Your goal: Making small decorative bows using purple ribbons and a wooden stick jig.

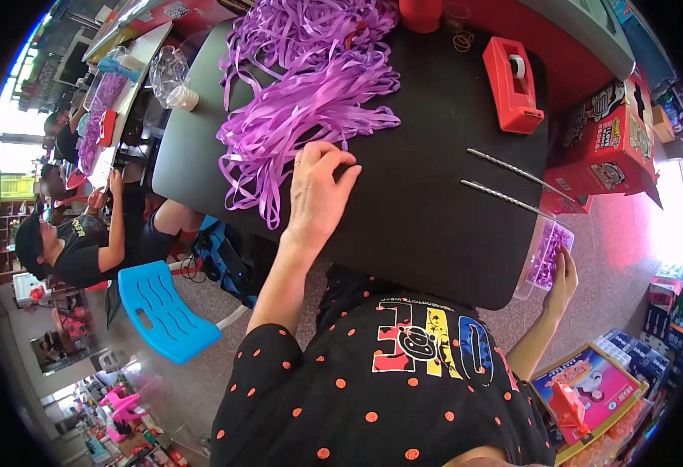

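A heap of shiny purple ribbon straps [302, 101] lies across the far left of the dark table. At its near right edge is my left hand [318, 191], fingers bent and thumb drawn in toward the index finger; what sits between the tips is too small to make out. Past the table's right edge, my right hand [563, 280] dips its fingers into a clear plastic box of small purple pieces [545, 261]. Those fingers look bent together, and their tips are partly lost among the pieces.
Two thin metal rods [512, 171] jut over the table's [427, 233] right side. Beyond them are a red tape dispenser [512, 86] and a red carton [606, 140]. Rubber bands [463, 41] lie at the back. A blue chair [166, 311] and a seated co-worker [84, 241] are left.
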Motion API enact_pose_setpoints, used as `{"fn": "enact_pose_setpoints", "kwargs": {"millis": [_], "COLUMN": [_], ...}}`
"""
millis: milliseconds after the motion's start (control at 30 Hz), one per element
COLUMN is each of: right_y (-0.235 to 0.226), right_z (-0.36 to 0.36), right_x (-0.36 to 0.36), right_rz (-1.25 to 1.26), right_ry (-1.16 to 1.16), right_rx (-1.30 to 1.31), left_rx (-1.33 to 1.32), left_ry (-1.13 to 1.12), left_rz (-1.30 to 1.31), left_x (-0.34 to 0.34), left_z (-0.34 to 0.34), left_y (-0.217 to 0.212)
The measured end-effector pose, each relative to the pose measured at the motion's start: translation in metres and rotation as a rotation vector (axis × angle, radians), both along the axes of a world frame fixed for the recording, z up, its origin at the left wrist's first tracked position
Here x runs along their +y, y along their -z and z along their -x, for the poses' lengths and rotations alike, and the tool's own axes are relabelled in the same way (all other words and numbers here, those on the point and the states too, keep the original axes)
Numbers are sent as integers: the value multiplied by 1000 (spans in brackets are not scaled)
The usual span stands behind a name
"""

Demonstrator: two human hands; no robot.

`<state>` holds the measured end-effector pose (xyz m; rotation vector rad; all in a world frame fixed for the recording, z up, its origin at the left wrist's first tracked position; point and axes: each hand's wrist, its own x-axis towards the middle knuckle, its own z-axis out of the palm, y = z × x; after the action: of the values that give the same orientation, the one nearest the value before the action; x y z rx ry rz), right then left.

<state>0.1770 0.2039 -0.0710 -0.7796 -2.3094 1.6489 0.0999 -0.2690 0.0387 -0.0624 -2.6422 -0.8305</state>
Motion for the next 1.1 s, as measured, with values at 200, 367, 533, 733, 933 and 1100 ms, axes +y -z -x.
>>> {"fn": "enact_pose_setpoints", "kwargs": {"millis": [200, 367, 533, 733, 933, 1100], "right_y": [0, -22, -86, -170, -157, -162], "right_z": [-1, 4, 5, -2, -16, -38], "right_x": [-18, -34, -55, -113, -80, -48], "right_rz": [115, 18, 117, 582, 140, -4], "right_ry": [64, 158, 101, -729, -723, -789], "right_rx": [88, 237, 604, 385, -121, 97], "left_rx": [95, -101, -878, -679, -572, 25], "left_ry": [-158, 443, 1277, 1107, 1096, 572], "left_rz": [204, 223, -640, -800, -675, 80], "left_x": [0, 47, 122, 164, 163, 86], "left_z": [13, -12, -42, -20, -28, -12], "left_y": [8, -15, -55, -70, -54, -14]}}
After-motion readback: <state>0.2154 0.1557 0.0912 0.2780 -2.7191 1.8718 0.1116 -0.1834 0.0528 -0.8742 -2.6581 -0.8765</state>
